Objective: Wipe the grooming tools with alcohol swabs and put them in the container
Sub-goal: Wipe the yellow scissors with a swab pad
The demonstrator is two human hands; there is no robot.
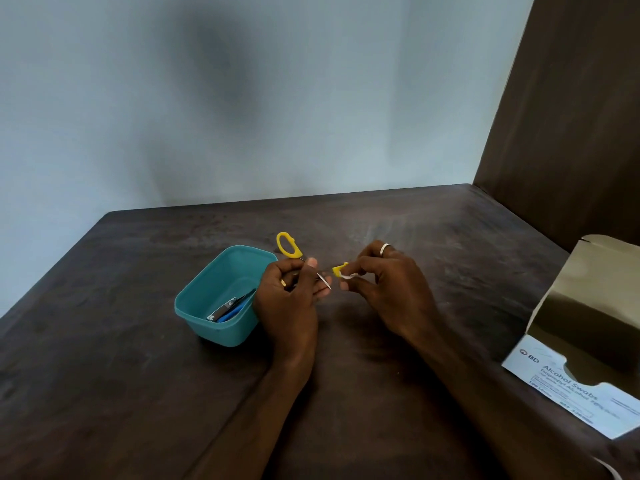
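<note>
The left hand (289,292) holds the yellow scissors (300,259) by the blades, just right of the teal box (221,296) on the dark surface (104,375). The right hand (384,282) pinches a white swab (346,277) against 1 yellow handle. A nail clipper (225,308) lies in the box. The swab carton (581,344) stands far right of it.

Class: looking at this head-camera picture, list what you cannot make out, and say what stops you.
- Yellow-handled scissors: their pivot is hidden by the left hand.
- White alcohol swab: mostly covered by the right hand.
- Tools in the teal plastic container: partly behind its wall.
- Grey alcohol swab box: cut off by the right edge.
</note>
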